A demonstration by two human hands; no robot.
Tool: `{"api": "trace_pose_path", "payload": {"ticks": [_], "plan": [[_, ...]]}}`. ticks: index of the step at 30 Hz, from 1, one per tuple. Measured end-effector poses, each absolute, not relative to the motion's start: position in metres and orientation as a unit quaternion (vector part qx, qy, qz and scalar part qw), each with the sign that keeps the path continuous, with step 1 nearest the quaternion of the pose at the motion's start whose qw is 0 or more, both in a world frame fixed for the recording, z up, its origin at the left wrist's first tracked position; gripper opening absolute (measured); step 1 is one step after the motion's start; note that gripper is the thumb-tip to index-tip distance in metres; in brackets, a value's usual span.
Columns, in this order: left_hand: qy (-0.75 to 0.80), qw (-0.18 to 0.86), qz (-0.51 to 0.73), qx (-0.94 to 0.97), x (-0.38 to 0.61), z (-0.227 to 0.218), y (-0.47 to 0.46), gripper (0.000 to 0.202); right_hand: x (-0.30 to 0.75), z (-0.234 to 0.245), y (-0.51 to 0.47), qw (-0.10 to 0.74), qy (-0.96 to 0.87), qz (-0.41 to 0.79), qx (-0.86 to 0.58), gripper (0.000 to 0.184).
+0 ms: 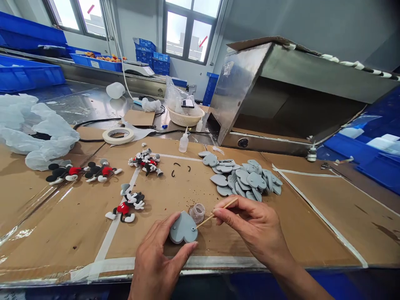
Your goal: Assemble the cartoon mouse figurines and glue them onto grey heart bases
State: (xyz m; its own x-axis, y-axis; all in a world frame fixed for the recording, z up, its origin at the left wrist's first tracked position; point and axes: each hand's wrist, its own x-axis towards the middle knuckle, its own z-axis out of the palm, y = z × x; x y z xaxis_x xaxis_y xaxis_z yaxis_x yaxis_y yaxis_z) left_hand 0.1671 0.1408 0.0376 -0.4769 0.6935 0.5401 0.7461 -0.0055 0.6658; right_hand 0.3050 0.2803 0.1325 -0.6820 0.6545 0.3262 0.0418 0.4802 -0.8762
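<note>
Near the table's front edge, my left hand [161, 250] grips a grey heart-shaped piece [183, 227] between thumb and fingers. Two small round spots show on its face. My right hand [253, 227] pinches a thin wooden stick [215, 213], whose tip touches the spot on the right side of the heart. Just behind the heart stands a small clear cup [197, 213], with brown specks around it. A heap of similar grey hearts [250, 179] lies beyond my right hand. Several black, white and red mouse figures [125, 204] lie to the left.
Behind the figures lies a roll of tape [118, 136]. A small squeeze bottle [183, 141] stands mid-table, with tiny black curved pieces [176, 164] before it. A cream basket [184, 118] and a large metal hood [246, 96] stand farther back. Crumpled white plastic [53, 133] lies left.
</note>
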Motion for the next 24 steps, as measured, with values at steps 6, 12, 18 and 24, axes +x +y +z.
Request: {"api": "trace_pose_path", "payload": {"ticks": [6,12,18,24], "plan": [[-0.707,0.043,-0.479,-0.519,0.165,0.038,0.14,0.049,0.304,0.132,0.28,0.315,-0.816,0.435,-0.214,0.017],[-0.71,0.051,-0.47,-0.522,0.166,0.04,0.14,0.05,0.301,0.133,0.28,0.305,-0.835,0.41,-0.203,0.017],[-0.709,0.048,-0.471,-0.524,0.166,0.039,0.141,0.051,0.3,0.136,0.277,0.301,-0.876,0.339,-0.166,0.014],[-0.705,0.062,-0.464,-0.533,0.165,0.038,0.141,0.051,0.302,0.144,0.278,0.324,-0.883,0.302,-0.156,0.012]]}}
